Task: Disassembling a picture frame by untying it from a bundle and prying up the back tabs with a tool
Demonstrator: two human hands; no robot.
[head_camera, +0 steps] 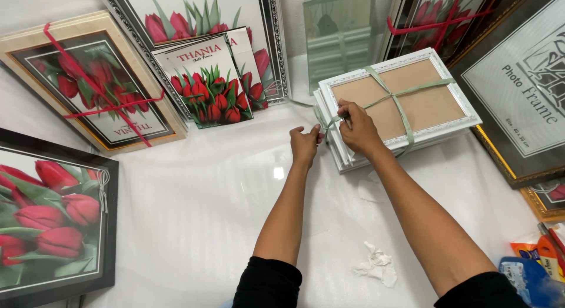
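White bench (194, 214) fills the middle; right of centre on it lies a stack of white frames (400, 108) bound crosswise with green ribbon (400, 105). The right hand (358, 128) pinches the ribbon at the stack's left edge; the left hand (305, 144) grips its loose end

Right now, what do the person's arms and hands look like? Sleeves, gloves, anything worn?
Both hands are bare: left hand and right hand show no gloves, rings or watch. Forearms are uncovered. Black sleeves are pushed up to about the elbows on both arms.
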